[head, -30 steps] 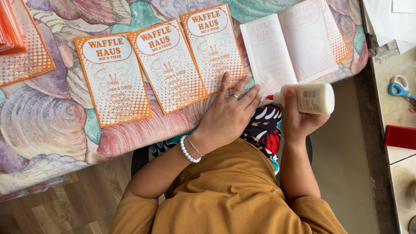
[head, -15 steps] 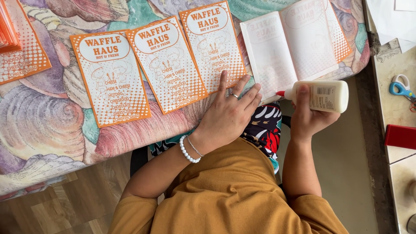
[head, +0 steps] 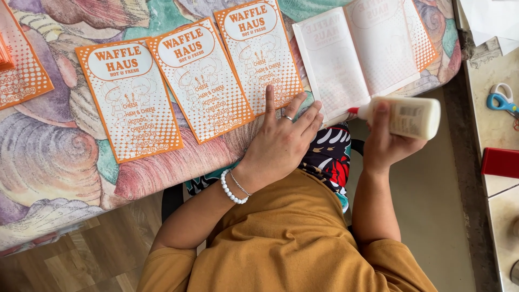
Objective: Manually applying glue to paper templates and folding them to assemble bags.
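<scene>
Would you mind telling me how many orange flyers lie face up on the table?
4: three side by side, left, middle, right under the left hand, and one cut off at the left edge. More may lie outside the view.

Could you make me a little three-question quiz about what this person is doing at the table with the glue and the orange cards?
1. True or false: the right hand holds the white plastic glue bottle with a red tip on its side, tip toward the open white folded card.
2. What does the left hand rest on?
A. the blue-handled scissors
B. the edge of the shell-patterned tablecloth, fingertips on an orange and white printed card
C. the red box
3. Fill in: the left wrist wears a white ____ bracelet.

Key: 1 true; 2 B; 3 bead.
</scene>
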